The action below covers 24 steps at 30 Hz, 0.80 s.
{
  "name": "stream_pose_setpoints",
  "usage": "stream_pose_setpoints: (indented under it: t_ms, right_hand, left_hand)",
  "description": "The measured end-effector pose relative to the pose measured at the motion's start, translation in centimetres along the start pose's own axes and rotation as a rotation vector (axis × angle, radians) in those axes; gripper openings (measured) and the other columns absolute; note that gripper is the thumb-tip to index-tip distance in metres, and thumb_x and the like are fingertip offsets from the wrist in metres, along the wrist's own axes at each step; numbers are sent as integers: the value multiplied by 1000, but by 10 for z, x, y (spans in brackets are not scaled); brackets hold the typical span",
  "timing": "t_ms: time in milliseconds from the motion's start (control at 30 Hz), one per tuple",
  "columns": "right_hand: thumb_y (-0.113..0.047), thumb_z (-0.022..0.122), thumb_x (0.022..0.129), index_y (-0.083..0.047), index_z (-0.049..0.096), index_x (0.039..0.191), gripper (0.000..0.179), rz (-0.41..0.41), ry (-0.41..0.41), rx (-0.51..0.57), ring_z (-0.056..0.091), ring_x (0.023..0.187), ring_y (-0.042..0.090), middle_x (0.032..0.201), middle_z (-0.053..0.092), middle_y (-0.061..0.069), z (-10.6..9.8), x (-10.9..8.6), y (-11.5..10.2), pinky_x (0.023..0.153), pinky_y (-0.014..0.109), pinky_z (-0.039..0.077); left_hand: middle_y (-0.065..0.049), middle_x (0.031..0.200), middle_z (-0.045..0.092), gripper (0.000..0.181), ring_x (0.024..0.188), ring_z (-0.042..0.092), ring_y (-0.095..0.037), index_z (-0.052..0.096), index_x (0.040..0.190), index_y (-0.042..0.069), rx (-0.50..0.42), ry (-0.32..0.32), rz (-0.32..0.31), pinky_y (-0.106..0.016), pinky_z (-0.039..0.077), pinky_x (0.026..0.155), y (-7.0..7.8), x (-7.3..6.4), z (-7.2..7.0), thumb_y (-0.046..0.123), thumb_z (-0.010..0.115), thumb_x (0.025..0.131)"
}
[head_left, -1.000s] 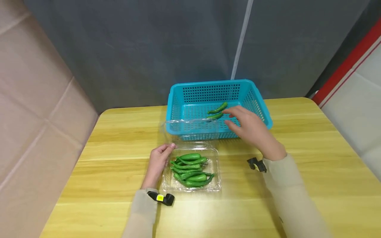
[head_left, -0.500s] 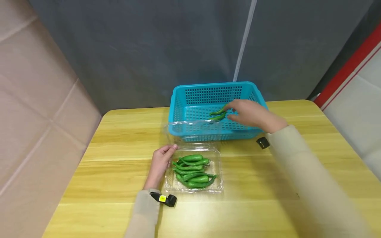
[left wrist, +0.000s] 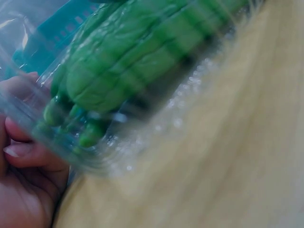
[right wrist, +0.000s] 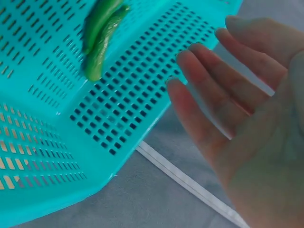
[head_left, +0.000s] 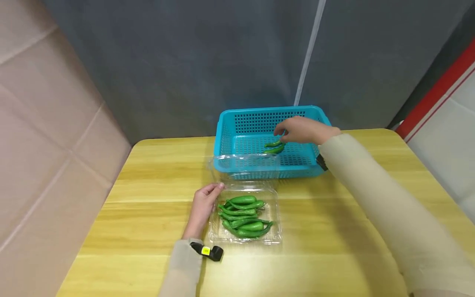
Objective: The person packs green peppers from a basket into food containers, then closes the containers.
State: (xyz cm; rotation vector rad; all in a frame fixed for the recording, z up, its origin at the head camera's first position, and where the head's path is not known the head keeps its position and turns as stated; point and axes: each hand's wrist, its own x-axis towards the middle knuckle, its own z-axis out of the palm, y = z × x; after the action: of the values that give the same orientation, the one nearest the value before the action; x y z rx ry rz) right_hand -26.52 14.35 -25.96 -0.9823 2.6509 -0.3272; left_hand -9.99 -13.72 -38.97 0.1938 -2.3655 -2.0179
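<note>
My left hand (head_left: pixel 203 205) pinches the left edge of a clear plastic clamshell box (head_left: pixel 275 238) between thumb and fingers, near its hinge. The box lies with its lid up, and several green chili peppers (head_left: pixel 241 212) are heaped inside; the left wrist view shows these peppers (left wrist: pixel 123 66) through the plastic. Over the blue basket (head_left: pixel 256 110), my right hand (head_left: pixel 302 130) hovers just above two green chili peppers (head_left: pixel 274 150). In the right wrist view this hand (right wrist: pixel 247 109) has loosely extended fingers with nothing between them, apart from the basket's peppers (right wrist: pixel 102 42).
The light wooden table (head_left: pixel 148 231) runs in front of a dark grey curtain (head_left: pixel 185 70). The clear raised lid (head_left: pixel 246 163) leans toward the basket's front wall and overlaps it in view. A pale wall panel (head_left: pixel 55 123) stands at the left.
My right hand has moved farther back and a little left, coming over the peppers in the basket. The left hand keeps its hold on the box. The head view has shifted slightly.
</note>
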Motion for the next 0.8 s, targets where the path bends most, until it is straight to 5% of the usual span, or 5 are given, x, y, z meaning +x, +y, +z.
stream_pose_setpoints:
  t_ms: [433,800]
  right_hand:
    - [-13,58,85,-16,60,113,28,84,-183,-169,49,106,25,119,54,6,19,35,-11,79,41,46]
    - [-5,54,86,-12,58,118,33,122,-306,-199,48,109,29,121,53,7,28,38,-9,78,41,47]
  left_hand:
    - [-9,60,50,30,35,31,-5,65,99,1,-2,12,3,-18,27,33,-4,-2,5,28,58,87]
    - [-26,76,55,31,36,31,-4,65,100,1,18,-17,13,-17,27,33,1,-3,13,29,57,88]
